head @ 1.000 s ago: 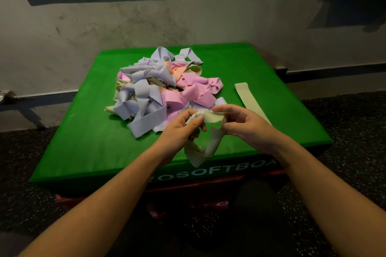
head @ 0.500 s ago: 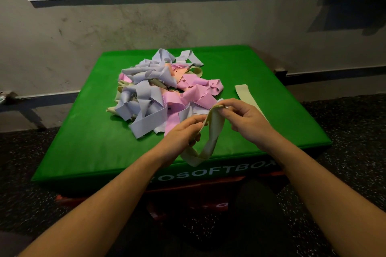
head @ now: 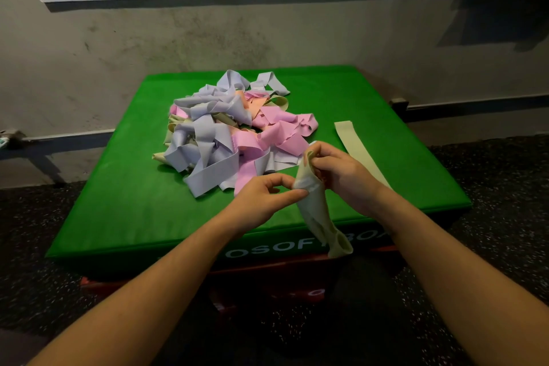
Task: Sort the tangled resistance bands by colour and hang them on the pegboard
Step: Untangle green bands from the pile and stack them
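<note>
Right hand (head: 341,175) pinches pale-green band (head: 315,208) by its top end, long axis hanging past the soft box's (head: 118,217) front edge (1 sorted strip (head: 361,154) near right edge); left hand (head: 264,196) pinches its side.

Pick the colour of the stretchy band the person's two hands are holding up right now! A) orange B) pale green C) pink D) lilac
B: the pale green stretchy resistance band hangs down from the right hand, which pinches its top, while the left hand pinches it lower down; the pink, lilac and orange bands lie in the tangled pile on the green padded box.
</note>
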A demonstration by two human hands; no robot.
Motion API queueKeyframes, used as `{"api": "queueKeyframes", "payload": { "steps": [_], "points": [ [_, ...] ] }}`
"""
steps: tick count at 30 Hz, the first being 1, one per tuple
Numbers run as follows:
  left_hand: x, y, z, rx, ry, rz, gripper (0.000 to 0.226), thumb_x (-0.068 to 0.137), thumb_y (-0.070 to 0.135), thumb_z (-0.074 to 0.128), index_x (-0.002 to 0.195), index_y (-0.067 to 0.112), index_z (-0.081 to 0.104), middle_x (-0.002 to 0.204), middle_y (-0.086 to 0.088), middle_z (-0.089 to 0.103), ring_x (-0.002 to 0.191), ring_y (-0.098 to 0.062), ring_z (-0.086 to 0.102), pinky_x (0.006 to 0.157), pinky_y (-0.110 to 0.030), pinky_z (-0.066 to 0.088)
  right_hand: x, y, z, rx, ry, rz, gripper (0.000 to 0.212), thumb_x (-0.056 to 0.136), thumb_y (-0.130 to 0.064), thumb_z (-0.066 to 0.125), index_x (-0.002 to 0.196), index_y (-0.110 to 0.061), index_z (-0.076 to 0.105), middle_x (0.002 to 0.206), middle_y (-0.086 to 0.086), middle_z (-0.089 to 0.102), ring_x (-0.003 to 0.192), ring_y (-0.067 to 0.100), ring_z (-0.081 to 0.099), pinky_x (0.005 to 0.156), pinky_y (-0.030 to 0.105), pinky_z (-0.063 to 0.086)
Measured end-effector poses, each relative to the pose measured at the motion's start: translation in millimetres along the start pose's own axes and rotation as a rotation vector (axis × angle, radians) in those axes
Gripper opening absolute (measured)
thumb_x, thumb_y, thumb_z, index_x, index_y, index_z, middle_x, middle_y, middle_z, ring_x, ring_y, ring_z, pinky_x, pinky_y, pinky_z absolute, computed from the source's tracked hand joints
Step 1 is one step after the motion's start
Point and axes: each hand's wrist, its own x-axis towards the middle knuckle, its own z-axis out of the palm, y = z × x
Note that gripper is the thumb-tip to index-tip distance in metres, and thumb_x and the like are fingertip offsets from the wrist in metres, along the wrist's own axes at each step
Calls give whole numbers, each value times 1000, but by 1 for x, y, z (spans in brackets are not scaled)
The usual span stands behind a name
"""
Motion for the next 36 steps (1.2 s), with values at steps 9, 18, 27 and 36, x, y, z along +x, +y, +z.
{"api": "queueKeyframes", "payload": {
  "steps": [9, 18, 27, 36],
  "points": [
    [3, -1, 13, -427, 188, 10, 8, 96, 7, 58, 100, 14, 56, 94, -5, 74, 87, -17, 69, 77, -33, 57, 1, 13, 7, 88, 124, 69, 22, 96, -32, 56, 117, -31, 57, 109, 6, 66, 91, 18, 62, 76, 34, 49],
    [9, -8, 8, -626, 384, -18, 3, 102, 15, 51, 104, 17, 52, 94, -2, 69, 87, -18, 69, 68, -38, 61, -24, 39, 10, 108, -32, 324, 52, 79, -18, 77, 125, -26, 54, 109, 6, 74, 92, 24, 72, 69, 27, 56],
    [7, -17, 10, -366, 396, -42, 5, 102, 20, 53, 101, 25, 53, 86, 4, 74, 75, -16, 69, 54, -37, 57, -17, 51, 15, 63, 372, 147, 21, 87, -1, 68, 85, -18, 55, 73, 6, 65, 64, 14, 56, 59, 27, 44],
    [7, -14, 12, -449, 513, -9, 4, 104, 25, 49, 102, 22, 50, 86, -2, 66, 68, -14, 67, 50, -34, 54, -26, 41, 23, 427, 83, 400, 25, 90, -26, 62, 104, -5, 65, 92, 9, 69, 80, 15, 67, 70, 28, 56]
  ]
}}
